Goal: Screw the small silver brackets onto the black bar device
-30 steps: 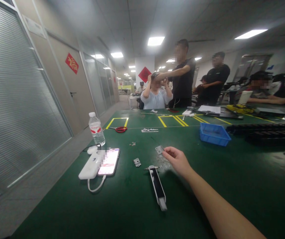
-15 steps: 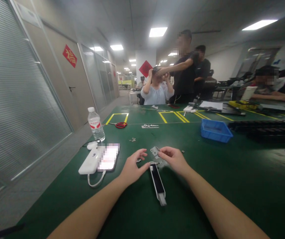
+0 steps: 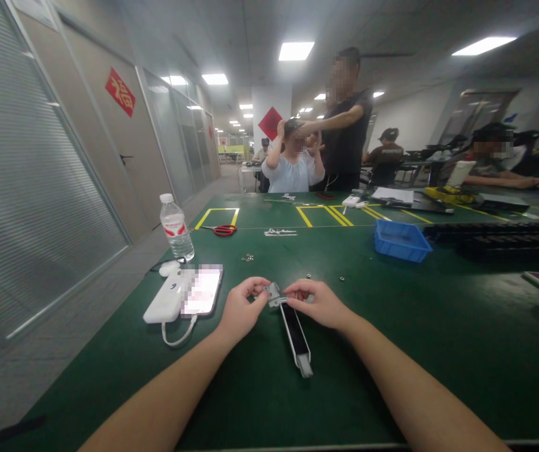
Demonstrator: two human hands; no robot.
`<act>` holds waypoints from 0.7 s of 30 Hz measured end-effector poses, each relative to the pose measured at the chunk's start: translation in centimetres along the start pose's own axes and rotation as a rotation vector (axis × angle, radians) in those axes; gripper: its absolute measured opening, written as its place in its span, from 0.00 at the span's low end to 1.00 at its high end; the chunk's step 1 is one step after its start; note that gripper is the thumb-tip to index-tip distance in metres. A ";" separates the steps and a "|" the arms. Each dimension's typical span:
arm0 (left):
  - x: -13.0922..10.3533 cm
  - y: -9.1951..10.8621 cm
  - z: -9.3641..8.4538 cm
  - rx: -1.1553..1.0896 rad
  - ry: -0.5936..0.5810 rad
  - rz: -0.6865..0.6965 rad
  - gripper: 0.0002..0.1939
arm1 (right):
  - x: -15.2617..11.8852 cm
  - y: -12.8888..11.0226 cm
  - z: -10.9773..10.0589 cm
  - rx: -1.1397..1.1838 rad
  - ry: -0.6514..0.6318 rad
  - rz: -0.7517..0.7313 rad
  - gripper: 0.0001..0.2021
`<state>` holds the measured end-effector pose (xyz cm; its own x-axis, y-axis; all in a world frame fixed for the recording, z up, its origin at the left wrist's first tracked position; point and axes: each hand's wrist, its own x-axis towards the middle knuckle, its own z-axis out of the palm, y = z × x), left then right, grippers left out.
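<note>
A small grey plate with holes (image 3: 273,293) is held up in front of me, between my hands. My left hand (image 3: 243,309) pinches its left edge between thumb and fingers. At the other side, my right hand (image 3: 317,302) is closed with its fingertips at the plate's right end; the exact contact is partly hidden. Just below lies a long narrow white-framed device with a dark face (image 3: 296,329), its top end close under the plate and right fingers. A grey tab (image 3: 304,365) sticks out of its near end.
To the left are a white power bank (image 3: 163,300) cabled to a phone (image 3: 203,289) and a water bottle (image 3: 176,229). Beyond lie red-handled scissors (image 3: 224,230), several small metal nuts (image 3: 249,257) and white strips (image 3: 280,232). A blue bin (image 3: 401,242) stands right. People are across the table.
My left hand has closed on the plate, which has shifted left. My right hand has moved slightly left with it. A small nut on the table now shows beyond my right hand.
</note>
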<state>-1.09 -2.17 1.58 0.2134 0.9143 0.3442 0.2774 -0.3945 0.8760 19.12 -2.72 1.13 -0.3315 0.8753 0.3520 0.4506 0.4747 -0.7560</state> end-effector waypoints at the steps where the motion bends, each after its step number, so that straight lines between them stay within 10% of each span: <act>1: 0.0 0.0 -0.2 0.041 0.009 0.001 0.09 | 0.0 0.3 -0.2 -0.064 -0.001 -0.018 0.08; 21: 0.0 0.1 -1.2 0.530 -0.150 -0.066 0.12 | -0.3 1.6 -1.4 -0.281 -0.154 0.035 0.08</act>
<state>-2.16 -2.11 2.11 0.2999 0.9308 0.2089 0.7197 -0.3645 0.5910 21.14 -2.12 0.61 -0.4241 0.8773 0.2245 0.6683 0.4705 -0.5762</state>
